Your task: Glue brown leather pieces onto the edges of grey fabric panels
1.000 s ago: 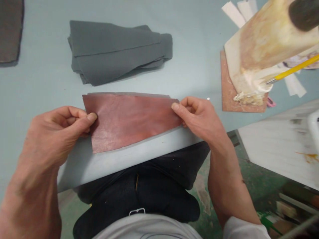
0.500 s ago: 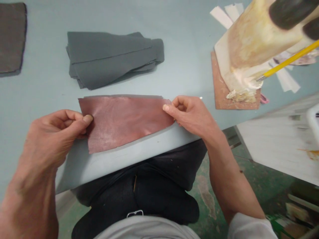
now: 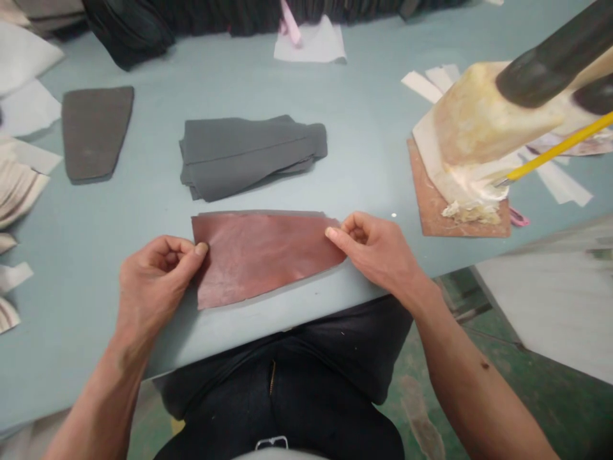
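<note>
A reddish-brown leather piece (image 3: 261, 255) lies flat near the front edge of the pale blue table (image 3: 364, 166), with a grey layer showing just under its edges. My left hand (image 3: 153, 287) pinches its left end between thumb and curled fingers. My right hand (image 3: 376, 249) pinches its right end the same way. Both hands rest on the table top.
A stack of grey fabric pieces (image 3: 249, 153) lies just behind the leather. A dark grey cut piece (image 3: 96, 131) sits at the far left, with pale strips (image 3: 19, 185) beside it. At the right stands a glue-crusted pot (image 3: 479, 134) on a brown board, with a yellow-handled brush (image 3: 555, 150).
The view has lifted and pulled back, so more of the table's far side shows. Both hands keep their pinch on the leather's ends, and the piece has stayed put.
</note>
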The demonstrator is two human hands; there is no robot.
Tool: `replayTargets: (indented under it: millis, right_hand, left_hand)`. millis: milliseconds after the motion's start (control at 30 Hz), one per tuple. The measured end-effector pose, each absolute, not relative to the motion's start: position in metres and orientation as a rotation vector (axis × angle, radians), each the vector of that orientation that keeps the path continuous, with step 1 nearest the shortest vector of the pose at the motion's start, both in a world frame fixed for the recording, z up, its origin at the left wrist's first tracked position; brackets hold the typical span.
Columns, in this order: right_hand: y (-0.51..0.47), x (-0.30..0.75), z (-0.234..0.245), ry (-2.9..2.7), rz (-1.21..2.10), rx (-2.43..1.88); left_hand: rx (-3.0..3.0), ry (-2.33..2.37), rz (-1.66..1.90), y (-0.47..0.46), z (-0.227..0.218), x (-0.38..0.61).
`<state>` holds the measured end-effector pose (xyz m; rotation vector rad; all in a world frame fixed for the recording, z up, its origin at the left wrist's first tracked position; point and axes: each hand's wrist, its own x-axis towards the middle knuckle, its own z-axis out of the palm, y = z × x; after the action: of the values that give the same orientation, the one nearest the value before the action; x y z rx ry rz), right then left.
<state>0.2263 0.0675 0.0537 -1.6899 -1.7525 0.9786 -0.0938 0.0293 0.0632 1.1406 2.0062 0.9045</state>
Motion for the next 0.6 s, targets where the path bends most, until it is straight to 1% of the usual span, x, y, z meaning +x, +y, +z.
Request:
replayTargets:
  millis: [133,300,600]
  right_hand:
    - [0.062,0.225,0.046,-1.789,0.811,-1.724]
    - [0.054,0.221,0.035,-1.769,0.648,-1.711]
    - [0.057,0.222,0.029,-1.799,0.604,-1.711]
  left_hand:
    - [1.219,2.05,1.019,0.025,0.056,-0.091]
    - [1.259,2.015,1.039,0.022,0.053,-0.09]
    - [1.324,1.912,1.04,0.021,0.047,-0.095]
